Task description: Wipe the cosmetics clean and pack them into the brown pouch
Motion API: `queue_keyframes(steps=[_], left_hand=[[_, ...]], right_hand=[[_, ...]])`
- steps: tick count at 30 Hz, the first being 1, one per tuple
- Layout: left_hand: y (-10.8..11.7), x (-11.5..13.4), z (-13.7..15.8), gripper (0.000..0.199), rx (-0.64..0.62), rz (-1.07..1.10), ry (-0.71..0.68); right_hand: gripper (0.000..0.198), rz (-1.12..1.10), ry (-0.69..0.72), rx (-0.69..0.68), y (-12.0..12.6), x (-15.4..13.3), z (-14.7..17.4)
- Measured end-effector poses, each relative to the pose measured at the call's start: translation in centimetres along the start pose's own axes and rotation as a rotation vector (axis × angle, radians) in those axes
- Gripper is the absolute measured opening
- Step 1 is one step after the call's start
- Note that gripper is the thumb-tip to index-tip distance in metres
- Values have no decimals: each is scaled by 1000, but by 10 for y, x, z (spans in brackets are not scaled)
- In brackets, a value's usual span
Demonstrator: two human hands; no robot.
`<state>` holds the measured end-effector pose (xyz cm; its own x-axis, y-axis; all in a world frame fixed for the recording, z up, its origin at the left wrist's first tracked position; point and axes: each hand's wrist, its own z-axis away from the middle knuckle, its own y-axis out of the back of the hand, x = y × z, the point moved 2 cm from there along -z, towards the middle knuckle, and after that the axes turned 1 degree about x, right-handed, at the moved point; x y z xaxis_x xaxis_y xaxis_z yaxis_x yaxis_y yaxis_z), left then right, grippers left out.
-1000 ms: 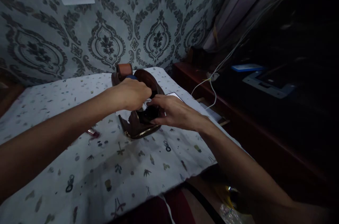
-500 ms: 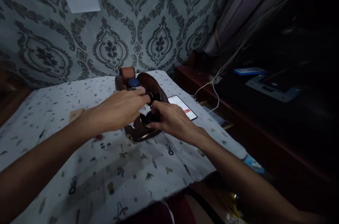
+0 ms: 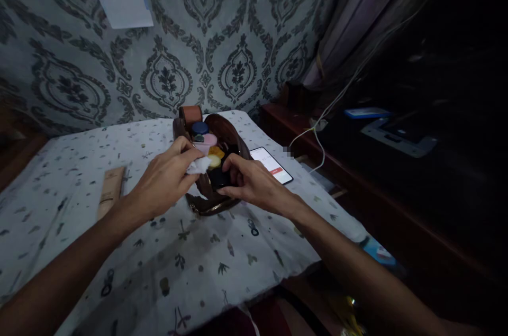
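A brown zippered pouch (image 3: 212, 208) lies open on the patterned white cloth, in the middle of the head view. Just over its left rim, my left hand (image 3: 162, 180) pinches a crumpled white tissue (image 3: 198, 165). My right hand (image 3: 256, 182) rests across the pouch's right side with curled fingers at the opening; whatever they grip is hidden. Inside the pouch show a blue round lid (image 3: 200, 128), a pink item (image 3: 204, 141), a yellow round item (image 3: 215, 160) and a dark item (image 3: 217, 179).
A beige tube (image 3: 111, 190) lies left of the pouch, partly behind my left forearm. Right of the pouch is a phone (image 3: 272, 165) with its screen lit. A brown cylindrical item (image 3: 191, 114) stands behind the pouch. White cables (image 3: 329, 108) hang at the right, beyond the cloth's edge.
My left hand has drawn back left from the pouch's opening with the white tissue, uncovering the pink and yellow items. My right hand stays at the pouch.
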<state>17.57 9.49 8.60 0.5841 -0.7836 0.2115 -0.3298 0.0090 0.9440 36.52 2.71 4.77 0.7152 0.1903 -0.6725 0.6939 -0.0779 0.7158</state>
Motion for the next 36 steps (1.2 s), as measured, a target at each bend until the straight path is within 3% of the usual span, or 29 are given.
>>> queue_keyframes(steps=[6,12,20,27,36], left_hand=[[-18,40,7,28,-22,-345,-67],[-35,60,2,38,-80,-401,-31],[-30,56,1,35,-162,-438,-76],[-26,63,-4,25,-201,-392,29],[-27,65,1,35,-163,-418,34]], right_hand=[[29,-93,108,-137,15,5,-2],[19,-239,8,-156,16,8,-11],[12,166,44,-64,19,-13,-45],[11,331,51,-189,12,-9,-77],[20,428,103,-315,18,-12,-83]])
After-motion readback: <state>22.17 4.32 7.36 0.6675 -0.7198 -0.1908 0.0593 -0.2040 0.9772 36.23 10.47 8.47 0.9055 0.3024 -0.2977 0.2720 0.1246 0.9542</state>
